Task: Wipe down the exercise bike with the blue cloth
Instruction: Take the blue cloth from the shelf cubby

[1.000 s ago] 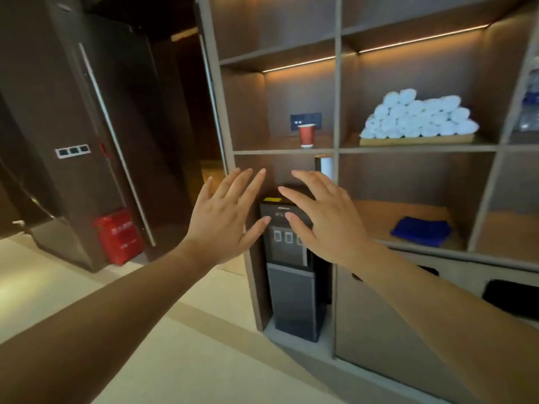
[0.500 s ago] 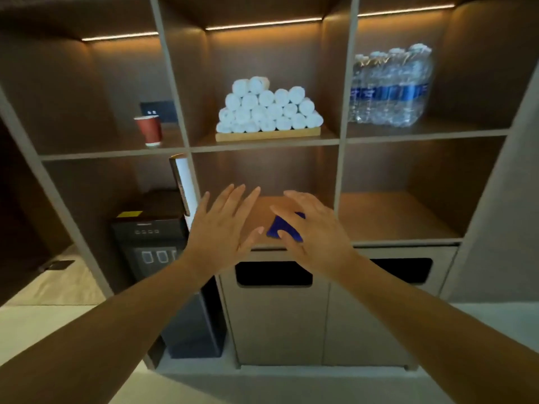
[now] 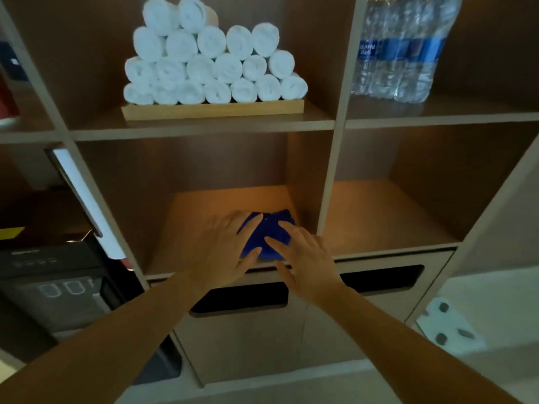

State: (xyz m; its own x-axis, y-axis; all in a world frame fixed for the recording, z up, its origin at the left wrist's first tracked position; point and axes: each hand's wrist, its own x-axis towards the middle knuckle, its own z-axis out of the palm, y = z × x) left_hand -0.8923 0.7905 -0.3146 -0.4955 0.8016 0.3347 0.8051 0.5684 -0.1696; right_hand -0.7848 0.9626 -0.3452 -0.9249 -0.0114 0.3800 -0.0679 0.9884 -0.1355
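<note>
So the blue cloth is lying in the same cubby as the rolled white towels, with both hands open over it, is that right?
Not quite. The head view shows the blue cloth in the cubby below the rolled white towels. Both hands, left and right, are open over it.

Both bare forearms are stretched forward and up from the bottom corners, pretty much converging in the middle. The left hand (image 3: 221, 252) is held flat, palm down, fingers spread and thumb pointed right. The right hand (image 3: 306, 263) is opened too, fingers fanned out toward the left.
</note>
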